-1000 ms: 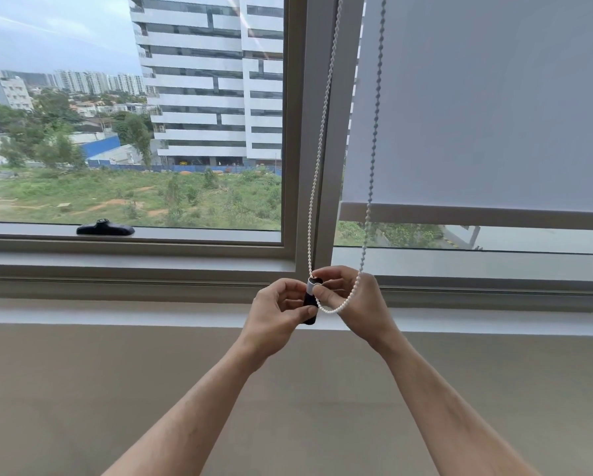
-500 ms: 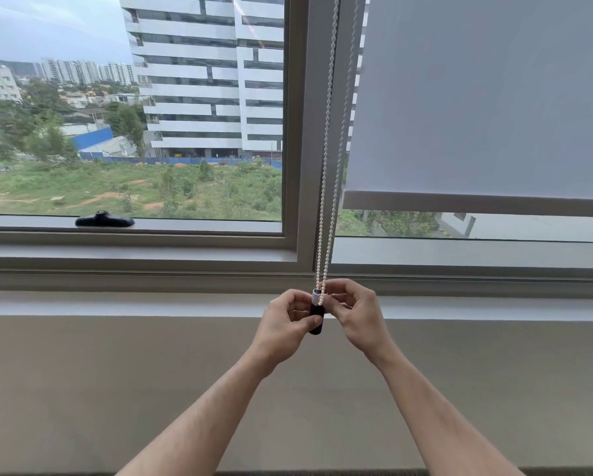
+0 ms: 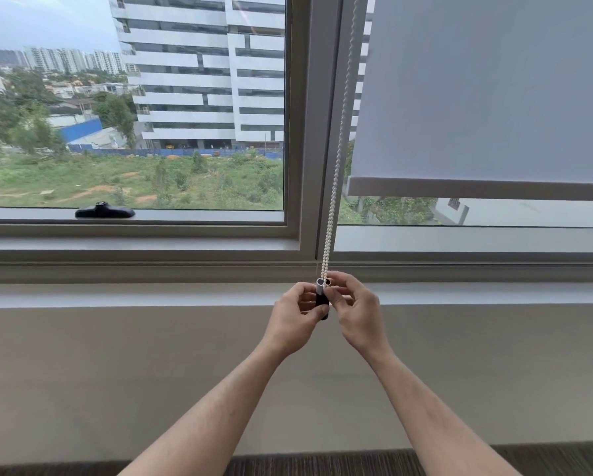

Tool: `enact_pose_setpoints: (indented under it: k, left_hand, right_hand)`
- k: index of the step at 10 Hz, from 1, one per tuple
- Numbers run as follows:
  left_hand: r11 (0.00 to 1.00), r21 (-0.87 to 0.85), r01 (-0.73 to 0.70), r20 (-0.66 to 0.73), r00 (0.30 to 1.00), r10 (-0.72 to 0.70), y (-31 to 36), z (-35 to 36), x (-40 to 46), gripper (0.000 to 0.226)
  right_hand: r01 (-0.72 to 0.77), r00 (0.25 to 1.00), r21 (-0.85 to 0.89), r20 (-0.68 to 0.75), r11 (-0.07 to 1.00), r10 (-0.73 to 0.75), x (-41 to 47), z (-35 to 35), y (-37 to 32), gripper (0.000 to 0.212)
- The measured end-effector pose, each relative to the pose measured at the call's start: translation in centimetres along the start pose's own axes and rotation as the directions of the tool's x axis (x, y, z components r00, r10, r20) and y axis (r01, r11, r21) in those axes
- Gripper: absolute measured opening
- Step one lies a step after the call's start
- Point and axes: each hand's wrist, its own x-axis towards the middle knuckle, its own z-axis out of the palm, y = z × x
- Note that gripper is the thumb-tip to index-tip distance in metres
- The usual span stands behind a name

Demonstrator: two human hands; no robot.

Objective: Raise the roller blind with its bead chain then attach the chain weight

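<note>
A grey roller blind [image 3: 487, 87] covers the upper part of the right window, its bottom bar [image 3: 477, 187] a little above the sill. The white bead chain [image 3: 338, 159] hangs straight down along the window post, both strands close together. Its lower end meets a small chain weight [image 3: 321, 297], black with a pale top. My left hand [image 3: 295, 317] grips the weight from the left. My right hand [image 3: 355, 310] pinches the chain at the top of the weight.
A black window handle [image 3: 104, 211] lies on the left window's lower frame. The grey window frame and post [image 3: 317, 132] stand behind the chain. A pale ledge [image 3: 116, 295] and a plain wall run below, with dark carpet at the bottom edge.
The chain's two strands, spread in a loop a second ago, now hang together and straight. Both hands have stayed at the weight, slightly lower against the ledge.
</note>
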Motion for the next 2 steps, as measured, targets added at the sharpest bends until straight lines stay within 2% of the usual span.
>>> enact_pose_setpoints:
  k: [2]
  left_hand:
    - [0.995, 0.089, -0.045, 0.031, 0.999, 0.042, -0.61, -0.34, -0.51, 0.038]
  right_hand:
    - [0.060, 0.987, -0.197, -0.136, 0.979, -0.087, -1.69, 1.02, 0.57, 0.042]
